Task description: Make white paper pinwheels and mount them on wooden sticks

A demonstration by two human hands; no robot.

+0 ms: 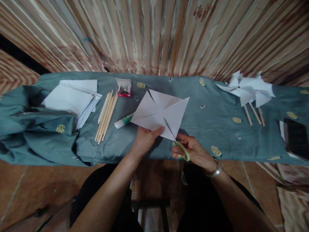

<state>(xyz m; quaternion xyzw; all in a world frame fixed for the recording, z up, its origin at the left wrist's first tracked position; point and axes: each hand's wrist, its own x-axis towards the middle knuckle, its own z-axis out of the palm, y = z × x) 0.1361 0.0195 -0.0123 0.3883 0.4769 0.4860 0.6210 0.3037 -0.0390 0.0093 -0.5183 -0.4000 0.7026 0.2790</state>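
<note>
A white square sheet of paper (158,111), slit from its corners toward the middle, is held above the cloth. My left hand (148,137) pinches its lower edge, thumb on top and fingers underneath. In my right hand (191,149) is a pair of scissors (184,152) with light green handles, fingers through the loops. The scissors sit at the sheet's lower right corner; their blades are mostly hidden. Just left of the sheet lies a glue tube (124,120), white and green, partly covered by the paper.
On the left are stacked white paper sheets (72,100), several wooden sticks (107,117) and a red box (125,91) of small metal pieces. Paper pinwheels (249,88) on sticks and a dark phone (296,138) lie right. A green cloth (205,122) covers the table; a curtain (154,38) hangs behind.
</note>
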